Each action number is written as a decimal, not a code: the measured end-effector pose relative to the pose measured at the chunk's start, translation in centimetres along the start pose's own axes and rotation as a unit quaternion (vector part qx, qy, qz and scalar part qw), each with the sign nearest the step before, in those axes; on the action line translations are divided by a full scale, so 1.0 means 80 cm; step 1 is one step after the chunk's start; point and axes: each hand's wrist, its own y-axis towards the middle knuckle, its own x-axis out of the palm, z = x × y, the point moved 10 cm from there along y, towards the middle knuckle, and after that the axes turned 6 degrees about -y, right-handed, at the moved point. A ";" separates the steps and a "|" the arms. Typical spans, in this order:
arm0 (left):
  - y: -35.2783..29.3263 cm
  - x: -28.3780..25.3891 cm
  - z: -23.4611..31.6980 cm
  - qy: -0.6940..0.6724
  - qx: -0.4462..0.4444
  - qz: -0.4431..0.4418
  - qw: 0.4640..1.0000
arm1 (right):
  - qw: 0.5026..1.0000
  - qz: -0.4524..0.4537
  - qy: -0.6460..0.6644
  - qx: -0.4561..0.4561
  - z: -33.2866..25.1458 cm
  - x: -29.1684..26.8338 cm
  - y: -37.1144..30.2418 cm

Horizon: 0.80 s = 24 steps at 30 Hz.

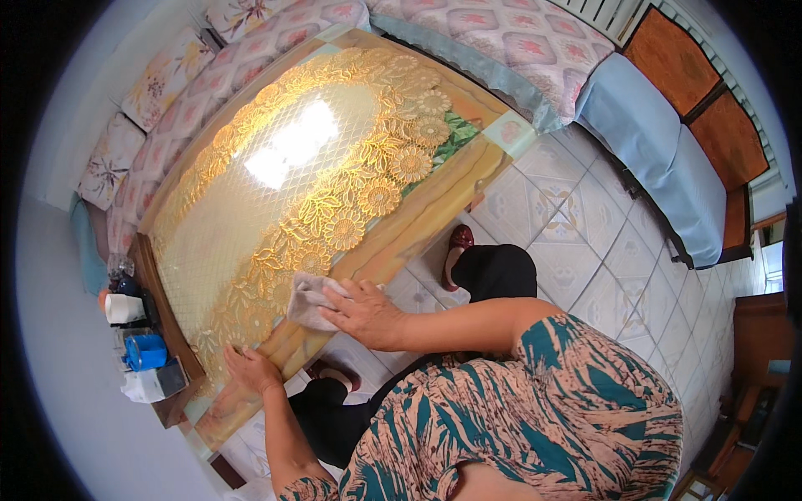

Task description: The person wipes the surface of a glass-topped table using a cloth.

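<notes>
Toward ten o'clock, pale cushions (pixel 167 79) with flower prints lean along a seat with a pink-patterned cover (pixel 230 88). Between eight and nine o'clock, against the short end of the table, is a brown wooden stand (pixel 171 313) that carries a white cylindrical item (pixel 124 309) and a blue container (pixel 146 351).

The left hand (pixel 244 367) is near eight o'clock, palm down on the near edge of the table (pixel 386 250); its grip is open, fingers extended, holding nothing. The table slants from eight o'clock up toward one, its top spread with a gold floral cover (pixel 381 199) that shines brightly in the middle.

At eight o'clock from the centre lies the cloth (pixel 306 304), pale and bunched, resting across the table's near border and the cover's fringe. The right hand (pixel 368 316), at seven o'clock, has its grip closed on that cloth, fingers laid over the fabric.

Just right of centre are a dark red shoe (pixel 461 236) and a black trouser leg (pixel 505 275). Tiled floor (pixel 555 213) stretches out toward three o'clock. At two o'clock, a light-blue cover (pixel 652 134) drapes a seat with brown back panels (pixel 675 58).
</notes>
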 end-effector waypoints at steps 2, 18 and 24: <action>0.000 0.001 -0.006 0.000 0.005 -0.002 1.000 | 0.999 -0.031 0.015 -0.011 0.004 0.016 0.015; -0.004 -0.008 -0.006 -0.023 -0.004 -0.007 1.000 | 0.834 -0.135 -0.207 0.493 0.480 -0.137 -0.100; 0.000 0.002 -0.018 -0.006 -0.009 -0.019 1.000 | 0.770 -0.025 -0.171 0.614 0.498 -0.147 -0.158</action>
